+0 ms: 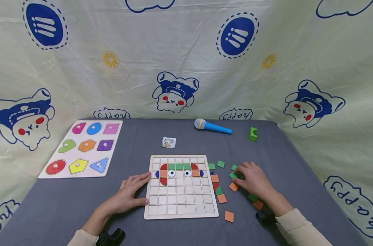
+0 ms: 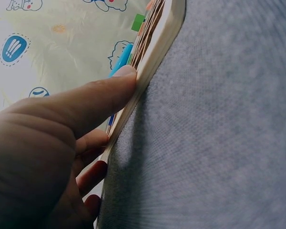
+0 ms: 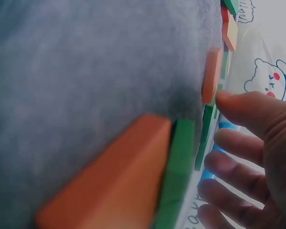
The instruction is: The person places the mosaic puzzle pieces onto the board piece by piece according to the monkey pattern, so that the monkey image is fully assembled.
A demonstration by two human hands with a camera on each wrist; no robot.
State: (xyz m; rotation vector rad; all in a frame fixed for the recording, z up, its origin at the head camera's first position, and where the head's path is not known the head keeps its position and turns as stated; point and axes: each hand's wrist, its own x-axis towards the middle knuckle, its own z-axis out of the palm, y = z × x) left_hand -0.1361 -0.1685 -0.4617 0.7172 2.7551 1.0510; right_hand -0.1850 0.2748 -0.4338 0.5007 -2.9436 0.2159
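At lower centre, one grid board (image 1: 189, 200) is holding twelve tiles (image 1: 179, 166): three green, two orange, three red, two blue, two eyes (image 1: 171, 173). The left hand (image 1: 127, 193), relaxed, is touching its left edge; the right hand (image 1: 253, 178), fingers parted, is hanging by loose green squares (image 1: 220, 164) and five orange squares (image 1: 229, 216). Upper left, one puzzle board (image 1: 81, 137) is carrying nine shapes (image 1: 94, 128). Grey cloth (image 1: 137, 136) is lying underneath.

I see both forearms (image 1: 94, 218) angled in from the near side: left hand (image 1: 128, 193) with fingers (image 1: 141, 178) outstretched, thumb (image 1: 140, 202) spread; right hand (image 1: 255, 179) farther right, fingers loosely bent.
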